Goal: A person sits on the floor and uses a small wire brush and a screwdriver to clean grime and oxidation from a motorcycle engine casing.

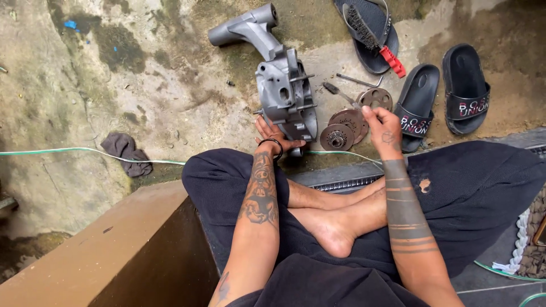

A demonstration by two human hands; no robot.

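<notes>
A grey metal engine casing [281, 79] lies on the concrete ground ahead of my crossed legs. My left hand [272, 136] rests flat under its near edge, fingers spread against it. My right hand [382, 122] is raised just right of the casing and pinches a screwdriver [340, 94] whose tip points up and left. Three rusty round metal discs lie by that hand: one with a toothed hub [336, 137], a larger one [350, 121] and a holed one [375, 98].
A wire brush with a red handle [372, 38] lies on a dark sandal at the top. Two black slide sandals [443, 94] sit to the right. A thin metal rod [355, 80], a grey rag [128, 152], a green hose [74, 151] and a brown ledge [108, 244] are nearby.
</notes>
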